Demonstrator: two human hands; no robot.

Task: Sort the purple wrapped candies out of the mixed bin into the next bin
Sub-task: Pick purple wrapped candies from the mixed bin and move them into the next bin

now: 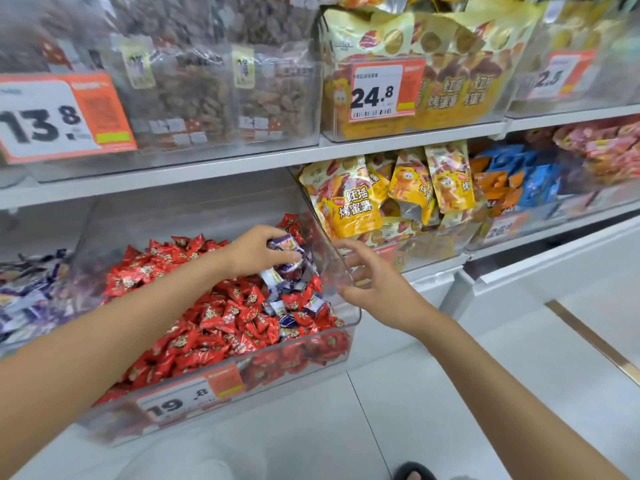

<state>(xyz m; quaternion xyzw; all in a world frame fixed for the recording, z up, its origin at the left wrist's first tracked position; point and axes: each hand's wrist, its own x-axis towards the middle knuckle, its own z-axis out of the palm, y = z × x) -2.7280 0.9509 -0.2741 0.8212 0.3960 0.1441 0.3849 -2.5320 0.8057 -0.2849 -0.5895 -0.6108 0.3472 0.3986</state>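
A clear plastic mixed bin [341, 336] on the bottom shelf is full of red wrapped candies [214, 327], with several purple wrapped candies [277, 277] clustered near its right side. My left hand [258, 251] is inside the bin at the back right, fingers curled round a bunch of purple candies [285, 245]. My right hand [372, 277] hovers just outside the bin's right wall, fingers loosely spread and holding nothing. The bin to the left [24, 296] holds purple wrapped candies.
A bin of yellow snack bags [349, 202] stands right of the mixed bin, with blue and orange packets [519, 181] further right. Upper shelves carry bagged snacks behind price tags [381, 90]. White floor tiles [415, 393] lie below, a sandalled foot [414, 472] at the bottom edge.
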